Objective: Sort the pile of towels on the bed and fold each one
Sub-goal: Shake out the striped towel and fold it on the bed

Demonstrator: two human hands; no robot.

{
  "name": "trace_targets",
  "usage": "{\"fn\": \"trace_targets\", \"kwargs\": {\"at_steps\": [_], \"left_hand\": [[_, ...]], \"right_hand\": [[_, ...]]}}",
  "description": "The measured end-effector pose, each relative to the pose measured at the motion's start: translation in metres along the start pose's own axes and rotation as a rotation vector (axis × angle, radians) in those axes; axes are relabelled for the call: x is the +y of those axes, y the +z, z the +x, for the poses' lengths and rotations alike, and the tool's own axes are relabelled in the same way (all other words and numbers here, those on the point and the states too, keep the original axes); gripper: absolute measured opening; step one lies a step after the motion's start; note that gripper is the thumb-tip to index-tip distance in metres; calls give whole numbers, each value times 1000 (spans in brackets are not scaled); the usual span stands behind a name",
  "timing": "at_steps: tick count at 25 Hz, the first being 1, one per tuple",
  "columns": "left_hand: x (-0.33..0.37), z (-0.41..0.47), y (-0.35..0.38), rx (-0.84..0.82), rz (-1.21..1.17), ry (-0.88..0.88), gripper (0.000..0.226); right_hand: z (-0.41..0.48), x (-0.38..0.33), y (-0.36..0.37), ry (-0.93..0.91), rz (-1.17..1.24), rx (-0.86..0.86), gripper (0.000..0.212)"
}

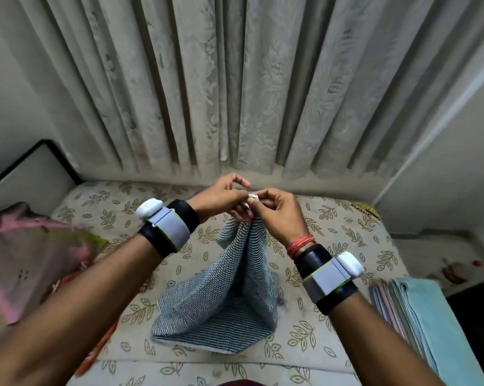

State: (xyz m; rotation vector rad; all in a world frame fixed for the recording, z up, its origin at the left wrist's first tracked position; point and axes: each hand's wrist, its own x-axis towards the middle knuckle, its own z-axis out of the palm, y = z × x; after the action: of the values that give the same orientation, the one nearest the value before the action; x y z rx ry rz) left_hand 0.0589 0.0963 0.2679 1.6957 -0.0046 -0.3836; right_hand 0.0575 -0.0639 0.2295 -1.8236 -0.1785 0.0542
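While it hangs unfolded, towel in hand: blue-and-white woven towel [221, 296], held up by one corner, lower edge on the leaf-print bed [333, 324].
Fingers: left hand [224, 196] and right hand [277, 213] both pinch that corner.
Done: pastel folded towel stack [413, 305], at right.
Left: blurred pink-green cloth pile [26, 260].

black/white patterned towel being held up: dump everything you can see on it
The towel is a woven-looking cloth in a fine black-and-white pattern, herringbone-like on some faces and striped on others, with a pale edge along the bottom. It hangs bunched from its top and spreads into a tent shape whose lower end rests on the leaf-print bed. The left hand and right hand pinch its top together, where a small white tag shows.
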Motion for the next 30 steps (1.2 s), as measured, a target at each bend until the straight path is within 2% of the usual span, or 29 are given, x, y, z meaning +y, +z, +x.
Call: {"fn": "trace_targets", "kwargs": {"at_steps": [5, 9, 13, 17, 22, 25, 28, 30], "left_hand": [[0, -6, 0, 20, -44, -72, 19], [-2, -4, -2, 89, 23, -78, 19], [0, -7, -4, 42, 52, -62, 19], [-2, -8, -9, 50, 77, -43, 19], [-42, -2, -25, 153, 64, -70, 11], [-77, 4, -24, 190, 138, -50, 21], [-99, 11, -25, 240, 185, -21, 18], [-111, 12, -30, 230, 316, -117, 18]], "right_hand": [[-14, 3, -3, -80, -45, -61, 13], [-21, -1, -1, -98, -37, -139, 22], [-25, -2, 3, -133, -91, -48, 21], [-20, -4, 1, -149, -88, -50, 15], [-17, -8, -17, -194, -101, -99, 12], [-12, -10, -26, -213, -71, -111, 14], [-10, -20, -35, -241, 2, -95, 15], [-10, -24, -43, -268, 36, -54, 15]]}}
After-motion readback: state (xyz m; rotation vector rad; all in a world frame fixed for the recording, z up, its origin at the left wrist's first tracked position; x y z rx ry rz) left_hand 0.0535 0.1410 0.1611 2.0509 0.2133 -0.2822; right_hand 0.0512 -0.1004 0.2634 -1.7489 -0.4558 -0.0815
